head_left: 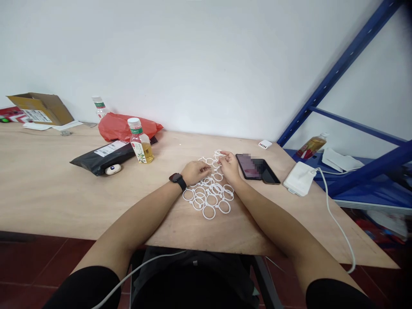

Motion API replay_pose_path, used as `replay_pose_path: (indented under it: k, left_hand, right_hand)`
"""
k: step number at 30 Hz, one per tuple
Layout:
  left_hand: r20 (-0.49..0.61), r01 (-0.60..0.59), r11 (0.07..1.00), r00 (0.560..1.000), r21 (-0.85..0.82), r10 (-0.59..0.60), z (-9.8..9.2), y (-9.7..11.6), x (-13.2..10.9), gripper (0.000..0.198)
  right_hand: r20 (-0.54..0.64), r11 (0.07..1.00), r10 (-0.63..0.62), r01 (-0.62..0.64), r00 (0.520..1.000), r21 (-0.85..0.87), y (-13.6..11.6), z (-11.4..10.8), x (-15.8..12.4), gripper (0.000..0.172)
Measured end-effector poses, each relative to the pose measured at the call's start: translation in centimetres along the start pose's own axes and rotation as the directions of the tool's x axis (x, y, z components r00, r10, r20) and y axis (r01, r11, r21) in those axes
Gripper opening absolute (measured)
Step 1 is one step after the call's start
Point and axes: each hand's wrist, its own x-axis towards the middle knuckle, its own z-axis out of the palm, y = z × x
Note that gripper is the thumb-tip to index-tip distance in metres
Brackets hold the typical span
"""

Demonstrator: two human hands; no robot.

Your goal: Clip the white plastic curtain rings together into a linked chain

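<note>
A heap of thin white plastic rings [209, 212], each with a small knob-like joint, lies on the wooden table in front of me. My left hand [195, 172], with a black watch [178, 181] on its wrist, is at the heap's upper left. Its fingers are bent together over the rings; what they hold, if anything, is too small to make out. On the far right side of the heap, my right hand [229, 167] has thumb and forefinger closed at the edge of one white ring [218, 152]. More rings lie between the two hands, partly hidden by the fingers.
Right of the hands lie two phones [249, 166] and a white power adapter [299, 178] with a cable. To the left are a drink bottle [140, 141], a black parcel [104, 156], a red bag [128, 125] and a cardboard box [48, 109]. A blue metal frame [341, 58] stands at right.
</note>
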Motion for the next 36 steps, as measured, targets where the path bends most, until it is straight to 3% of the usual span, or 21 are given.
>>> replay_pose_path:
  k: [4, 11, 14, 21, 36]
  left_hand:
    - [0.083, -0.060, 0.998, 0.995, 0.013, 0.058, -0.1, 0.4, 0.0, 0.023]
    - [0.004, 0.063, 0.997, 0.998, 0.037, -0.063, -0.4, 0.0, 0.1, 0.026]
    - [-0.020, 0.028, 1.000, 0.999, -0.003, -0.028, -0.4, 0.0, 0.1, 0.027]
    - [-0.147, -0.032, 0.999, 0.989, -0.010, 0.030, -0.4, 0.2, 0.0, 0.020]
    - [-0.191, 0.027, 0.991, 0.982, 0.133, -0.001, -0.5, 0.4, 0.0, 0.011]
  right_hand:
    - [0.068, 0.992, -0.005, -0.003, 0.998, 0.128, -0.6, 1.2, -0.8, 0.039]
    - [0.192, 0.938, 0.026, -0.090, 0.981, 0.335, -2.2, 1.9, -2.0, 0.041]
    - [0.256, 0.923, 0.049, -0.142, 0.966, 0.359, -2.3, 1.8, -2.1, 0.033]
    - [0.213, 0.945, 0.006, -0.075, 0.977, 0.319, -1.4, 1.9, -1.7, 0.037]
    - [0.274, 0.993, -0.066, 0.038, 0.960, 0.108, -0.6, 1.8, -1.6, 0.025]
